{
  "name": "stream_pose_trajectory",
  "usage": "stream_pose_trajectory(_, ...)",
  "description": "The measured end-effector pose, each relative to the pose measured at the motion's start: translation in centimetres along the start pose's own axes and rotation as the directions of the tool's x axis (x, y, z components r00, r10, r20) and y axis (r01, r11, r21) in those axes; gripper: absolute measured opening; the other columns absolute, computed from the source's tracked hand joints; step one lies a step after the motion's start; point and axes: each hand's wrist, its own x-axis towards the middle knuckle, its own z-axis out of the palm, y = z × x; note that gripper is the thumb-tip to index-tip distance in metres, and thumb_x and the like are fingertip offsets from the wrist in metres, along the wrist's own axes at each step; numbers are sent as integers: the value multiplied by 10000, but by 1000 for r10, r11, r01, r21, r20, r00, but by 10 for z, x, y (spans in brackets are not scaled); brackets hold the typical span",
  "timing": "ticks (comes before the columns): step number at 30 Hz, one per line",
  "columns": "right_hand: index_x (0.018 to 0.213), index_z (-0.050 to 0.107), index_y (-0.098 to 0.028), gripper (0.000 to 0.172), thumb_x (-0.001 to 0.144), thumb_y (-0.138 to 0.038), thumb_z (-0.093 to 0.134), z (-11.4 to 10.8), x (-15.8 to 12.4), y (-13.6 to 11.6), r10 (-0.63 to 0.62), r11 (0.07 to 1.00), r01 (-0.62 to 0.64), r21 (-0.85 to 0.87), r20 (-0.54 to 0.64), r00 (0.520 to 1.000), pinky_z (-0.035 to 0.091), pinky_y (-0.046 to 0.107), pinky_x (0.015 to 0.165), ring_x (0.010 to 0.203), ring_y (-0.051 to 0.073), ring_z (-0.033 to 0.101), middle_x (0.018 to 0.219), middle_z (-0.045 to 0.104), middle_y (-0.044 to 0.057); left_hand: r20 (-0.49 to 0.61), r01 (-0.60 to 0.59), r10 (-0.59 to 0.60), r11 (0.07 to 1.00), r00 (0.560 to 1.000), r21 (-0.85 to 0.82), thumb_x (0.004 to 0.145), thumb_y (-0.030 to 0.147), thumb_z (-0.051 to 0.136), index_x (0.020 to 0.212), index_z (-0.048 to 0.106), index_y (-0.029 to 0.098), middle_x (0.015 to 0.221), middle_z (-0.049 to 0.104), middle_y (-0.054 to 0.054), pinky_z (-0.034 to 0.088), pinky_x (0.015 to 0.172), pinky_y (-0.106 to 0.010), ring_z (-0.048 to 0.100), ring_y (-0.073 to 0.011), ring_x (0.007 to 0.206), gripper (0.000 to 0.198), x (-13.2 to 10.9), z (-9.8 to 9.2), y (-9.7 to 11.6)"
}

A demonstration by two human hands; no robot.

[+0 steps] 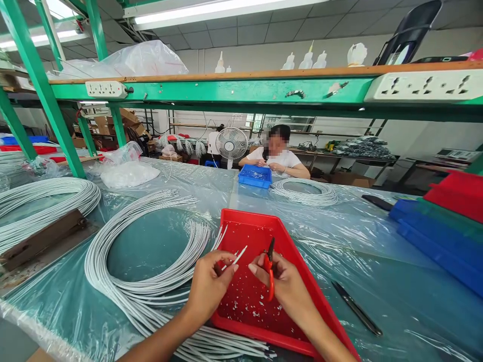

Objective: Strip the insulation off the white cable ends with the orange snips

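Between the thumb and fingers of my left hand [214,279] is the end of a white cable [240,255], its tip pointing up and to the right. My right hand [281,276] grips red-handled scissors [270,269], with the dark blades pointing upward, a short way right of the cable tip. Both hands are above a red tray [247,327] that holds scattered small white scraps. A large coil of white cables [113,276] lies left of the tray, and its loose ends run below my left forearm to the tray's near edge.
Black-handled tweezers [356,307] lie right of the tray. Stacked plastic bins [441,236] stand at the far right. Another cable coil [49,193] and a brown metal block [43,239] are at left. Across the table, a person [290,158] works by a blue tray [255,176]. A green shelf beam [226,94] crosses overhead.
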Motion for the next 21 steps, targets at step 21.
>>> stream_pose_trajectory(21, 692, 449, -211, 212, 721, -206, 659, 4, -13, -2, -96, 986, 111, 127, -119, 988, 429, 256, 660, 694, 140, 521, 758, 569, -7, 400, 508, -313, 532, 861, -677, 754, 518, 536, 780, 628, 101, 728, 612, -50, 464, 514, -230, 553, -94, 490, 428, -16, 31, 21)
